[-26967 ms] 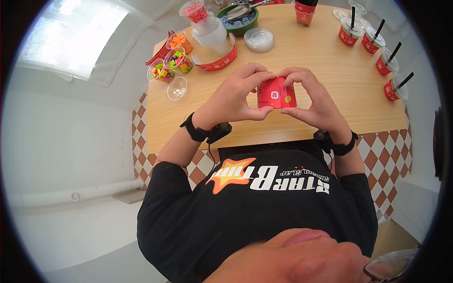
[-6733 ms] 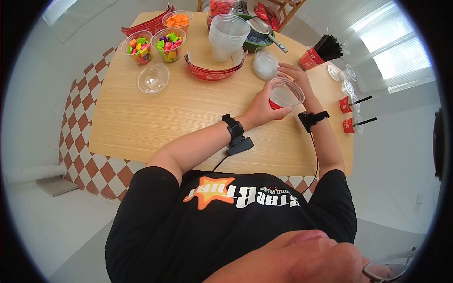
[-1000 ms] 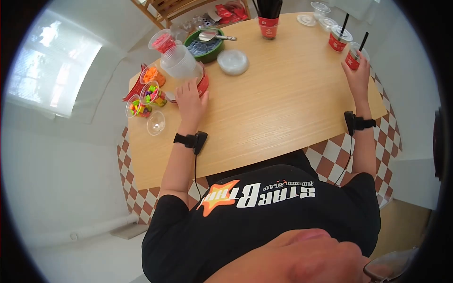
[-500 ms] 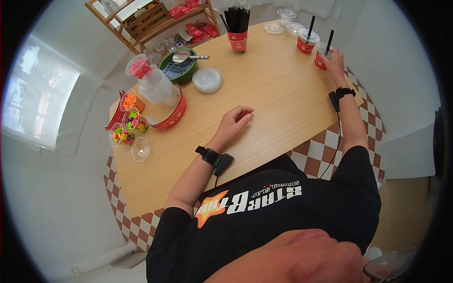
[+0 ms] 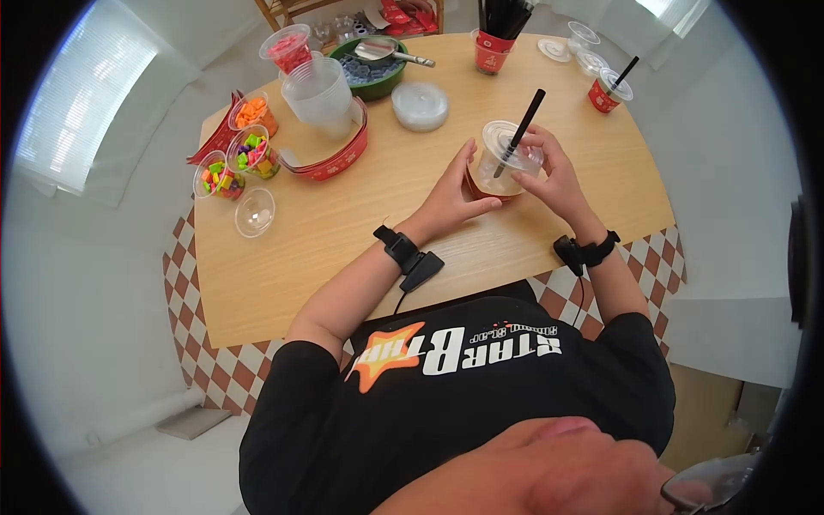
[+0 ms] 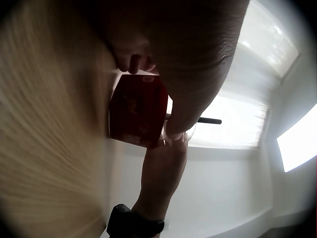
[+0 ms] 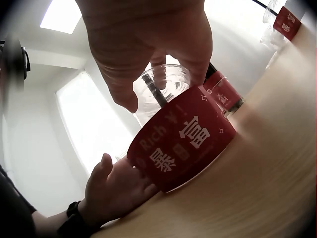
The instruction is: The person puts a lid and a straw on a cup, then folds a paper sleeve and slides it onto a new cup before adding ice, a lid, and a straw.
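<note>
A clear plastic cup (image 5: 506,184) with a red paper sleeve (image 7: 183,144), a lid (image 5: 496,134) and a black straw (image 5: 525,124) stands on the table between both hands. My right hand (image 5: 556,182) grips it from above near the rim, thumb and fingers on either side in the right wrist view. My left hand (image 5: 448,196) is beside the sleeve, its fingers extended and thumb raised in the right wrist view. Its palm faces the cup. Chinese characters and "Rich" are printed on the sleeve.
Another lidded cup (image 5: 606,93) stands at the right. Further back are a cup of straws (image 5: 492,56), stacked lids (image 5: 421,106) and a green bowl (image 5: 378,88) with a scoop. At left are red sleeves (image 5: 342,163), nested cups (image 5: 316,94) and cups of colourful pieces (image 5: 252,153).
My right hand has brought the lidded cup from the table's right side to the middle. My left hand has come from the red sleeves on the left to the cup's side.
</note>
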A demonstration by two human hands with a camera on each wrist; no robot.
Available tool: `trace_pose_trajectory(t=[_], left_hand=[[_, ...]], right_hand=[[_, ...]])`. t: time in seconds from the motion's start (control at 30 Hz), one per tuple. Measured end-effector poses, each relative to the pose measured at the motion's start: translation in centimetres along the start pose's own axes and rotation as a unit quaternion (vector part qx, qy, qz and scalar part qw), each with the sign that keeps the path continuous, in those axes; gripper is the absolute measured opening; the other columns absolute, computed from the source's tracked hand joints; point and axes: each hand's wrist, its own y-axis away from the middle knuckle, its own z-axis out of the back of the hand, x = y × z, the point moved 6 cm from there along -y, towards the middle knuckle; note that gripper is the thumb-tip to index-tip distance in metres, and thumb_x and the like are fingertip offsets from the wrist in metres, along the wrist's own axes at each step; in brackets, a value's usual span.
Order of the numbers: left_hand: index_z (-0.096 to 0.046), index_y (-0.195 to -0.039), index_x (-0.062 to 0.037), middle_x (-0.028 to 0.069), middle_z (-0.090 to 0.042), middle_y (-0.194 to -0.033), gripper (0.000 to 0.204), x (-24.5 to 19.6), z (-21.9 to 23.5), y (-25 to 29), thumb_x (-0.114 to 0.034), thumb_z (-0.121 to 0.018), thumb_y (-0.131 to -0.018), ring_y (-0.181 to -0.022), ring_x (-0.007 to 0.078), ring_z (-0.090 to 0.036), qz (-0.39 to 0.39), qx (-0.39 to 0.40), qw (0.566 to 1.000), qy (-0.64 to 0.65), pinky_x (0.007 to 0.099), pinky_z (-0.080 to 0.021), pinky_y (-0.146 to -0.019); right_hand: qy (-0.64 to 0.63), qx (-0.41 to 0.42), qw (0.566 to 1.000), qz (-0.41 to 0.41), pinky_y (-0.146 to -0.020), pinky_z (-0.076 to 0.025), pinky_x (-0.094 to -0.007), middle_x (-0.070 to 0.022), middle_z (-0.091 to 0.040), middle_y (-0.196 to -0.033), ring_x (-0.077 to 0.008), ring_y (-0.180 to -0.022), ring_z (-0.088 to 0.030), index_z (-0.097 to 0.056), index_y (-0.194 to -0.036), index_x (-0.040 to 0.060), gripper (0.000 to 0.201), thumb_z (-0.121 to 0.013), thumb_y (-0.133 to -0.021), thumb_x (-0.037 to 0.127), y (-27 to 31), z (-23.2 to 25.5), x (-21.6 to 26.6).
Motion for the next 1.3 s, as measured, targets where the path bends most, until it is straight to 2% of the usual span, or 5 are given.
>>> trace_pose_trajectory(t=[0.57, 0.77, 1.03, 1.23, 1.3], left_hand=[[-0.037, -0.14, 0.0009, 0.0174, -0.055, -0.13, 0.078, -1.4, 1.7, 0.3, -0.019, -0.08, -0.078, -0.122, 0.0246, -0.054, -0.003, -0.08, 0.996, 0.026, 0.0361, -0.043, -0.105], [-0.036, -0.14, 0.0016, 0.0181, -0.056, -0.129, 0.08, -1.1, 2.0, 0.0, -0.021, -0.081, -0.077, -0.121, 0.0253, -0.055, -0.015, -0.086, 0.996, -0.002, 0.0357, -0.043, -0.104], [-0.036, -0.14, 0.0021, 0.0188, -0.056, -0.13, 0.082, -1.4, 2.1, 0.2, -0.023, -0.082, -0.077, -0.122, 0.026, -0.055, -0.015, -0.097, 0.995, -0.022, 0.0358, -0.043, -0.104], [-0.032, -0.143, 0.0025, 0.0206, -0.053, -0.132, 0.086, -1.7, 2.1, 0.3, -0.022, -0.082, -0.078, -0.125, 0.027, -0.052, -0.01, -0.095, 0.995, -0.008, 0.036, -0.041, -0.106], [-0.029, -0.146, 0.0027, 0.0225, -0.05, -0.134, 0.088, -1.7, 2.1, 0.3, -0.021, -0.081, -0.079, -0.128, 0.0278, -0.05, -0.003, -0.088, 0.996, -0.007, 0.036, -0.039, -0.108]], right_hand=[[0.073, 0.076, 0.992, 0.063, -0.08, -0.047, -0.0235, -0.007, -0.07, -0.106, -0.0107, -0.097, -0.064, -0.059, -0.121, 0.0003, 0.028, -0.063, -0.095, 0.011, -7.4, -0.9, 8.0], [0.028, -0.191, 0.951, 0.242, -0.08, -0.05, -0.0217, -0.013, -0.072, -0.101, -0.0123, -0.089, -0.066, -0.039, -0.133, 0.0013, 0.043, -0.062, -0.096, 0.006, -13.2, 6.2, 12.9], [0.2, -0.272, 0.905, 0.26, -0.069, -0.055, -0.027, -0.0128, -0.074, -0.091, -0.0166, -0.081, -0.073, -0.047, -0.125, 0.0077, 0.036, -0.066, -0.095, 0.013, -19.6, 8.2, 6.7], [0.358, -0.179, 0.912, 0.095, -0.072, -0.055, -0.0315, -0.0159, -0.073, -0.096, -0.0213, -0.074, -0.071, -0.056, -0.131, 0.01, 0.043, -0.069, -0.091, 0.019, -21.7, 6.9, 0.7], [0.337, -0.208, 0.899, 0.185, -0.072, -0.054, -0.0323, -0.0178, -0.069, -0.111, -0.0227, -0.075, -0.07, -0.061, -0.13, 0.0078, 0.043, -0.07, -0.09, 0.022, -21.3, 6.4, 0.6]])
